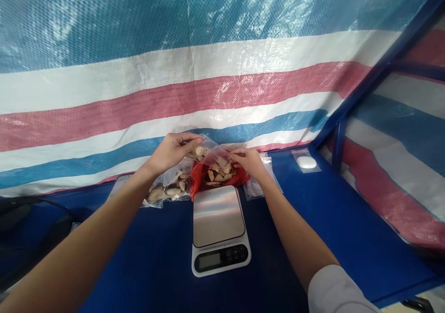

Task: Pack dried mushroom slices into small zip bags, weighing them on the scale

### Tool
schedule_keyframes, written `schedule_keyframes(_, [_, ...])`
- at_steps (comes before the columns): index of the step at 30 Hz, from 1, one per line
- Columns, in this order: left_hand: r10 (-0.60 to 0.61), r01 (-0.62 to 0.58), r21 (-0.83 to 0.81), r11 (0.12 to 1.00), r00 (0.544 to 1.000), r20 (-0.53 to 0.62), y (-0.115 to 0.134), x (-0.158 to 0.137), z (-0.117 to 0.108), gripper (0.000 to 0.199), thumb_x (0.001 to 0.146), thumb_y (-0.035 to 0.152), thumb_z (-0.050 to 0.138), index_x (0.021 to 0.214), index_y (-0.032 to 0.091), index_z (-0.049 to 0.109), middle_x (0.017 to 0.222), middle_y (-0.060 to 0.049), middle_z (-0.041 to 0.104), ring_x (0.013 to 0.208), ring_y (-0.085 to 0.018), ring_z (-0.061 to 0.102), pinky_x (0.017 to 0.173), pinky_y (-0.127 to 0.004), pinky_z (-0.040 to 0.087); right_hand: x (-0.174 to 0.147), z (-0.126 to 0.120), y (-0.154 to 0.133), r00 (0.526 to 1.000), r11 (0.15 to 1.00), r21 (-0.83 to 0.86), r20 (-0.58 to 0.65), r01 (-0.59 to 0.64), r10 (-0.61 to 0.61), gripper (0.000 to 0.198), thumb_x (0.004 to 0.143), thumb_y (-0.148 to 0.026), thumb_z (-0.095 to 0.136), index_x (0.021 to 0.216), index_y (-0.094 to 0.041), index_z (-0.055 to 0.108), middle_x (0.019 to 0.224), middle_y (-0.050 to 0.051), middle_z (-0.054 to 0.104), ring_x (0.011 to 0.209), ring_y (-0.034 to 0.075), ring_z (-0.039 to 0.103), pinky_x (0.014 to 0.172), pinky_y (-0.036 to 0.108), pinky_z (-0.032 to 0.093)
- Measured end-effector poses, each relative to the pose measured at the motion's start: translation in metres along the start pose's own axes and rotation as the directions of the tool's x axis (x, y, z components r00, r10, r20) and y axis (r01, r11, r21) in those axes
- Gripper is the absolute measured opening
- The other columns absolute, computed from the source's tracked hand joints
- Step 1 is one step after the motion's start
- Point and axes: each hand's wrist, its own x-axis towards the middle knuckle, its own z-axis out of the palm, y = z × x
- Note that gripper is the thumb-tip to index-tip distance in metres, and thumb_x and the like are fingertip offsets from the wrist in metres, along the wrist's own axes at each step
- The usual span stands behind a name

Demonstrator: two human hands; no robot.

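Note:
My left hand [175, 150] is closed around a few pale dried slices [199, 153], held over the left side of an open red plastic bag [195, 179]. More tan dried slices [219, 173] lie inside that bag; their exact kind is unclear. A clear plastic bag [212, 150] stretches between my hands, and my right hand [249, 161] pinches its right edge. Just in front of the red bag stands a white kitchen scale [219, 225] with a bare steel plate and a blank-looking display. Left of it, clear bags [168, 188] contain larger dried slices.
Flat clear bags [255, 188] lie under my right wrist. A small clear bag with a white rounded object [306, 162] rests farther right on the blue table [330, 215]. Striped plastic sheeting [187, 90] hangs behind, beside a blue frame bar [375, 76]. Dark cables [38, 202] run at the left.

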Motion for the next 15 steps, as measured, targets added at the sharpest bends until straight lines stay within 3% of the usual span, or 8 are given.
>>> schedule_keyframes(9, [0.027, -0.028, -0.018, 0.999, 0.998, -0.059, 0.014, 0.003, 0.014, 0.034, 0.086, 0.054, 0.066, 0.094, 0.024, 0.081, 0.105, -0.004, 0.08, 0.106, -0.026, 0.071, 0.096, -0.032, 0.055, -0.001, -0.002, -0.002, 0.999, 0.996, 0.081, 0.02, -0.042, 0.04, 0.017, 0.07, -0.032, 0.081, 0.082, -0.02, 0.08, 0.08, 0.003, 0.077, 0.067, 0.017, 0.07, 0.071, 0.034, 0.063])
schedule_keyframes(15, [0.019, -0.025, -0.067, 0.997, 0.996, -0.084, 0.004, -0.003, 0.017, 0.046, 0.081, 0.062, 0.069, 0.1, 0.021, 0.078, 0.109, -0.008, 0.079, 0.103, -0.026, 0.071, 0.095, -0.035, 0.055, 0.001, -0.01, -0.003, 0.999, 0.993, 0.112, 0.017, -0.03, 0.029, 0.025, 0.068, -0.039, 0.083, 0.082, -0.019, 0.08, 0.083, 0.004, 0.078, 0.076, 0.02, 0.072, 0.073, 0.033, 0.064])
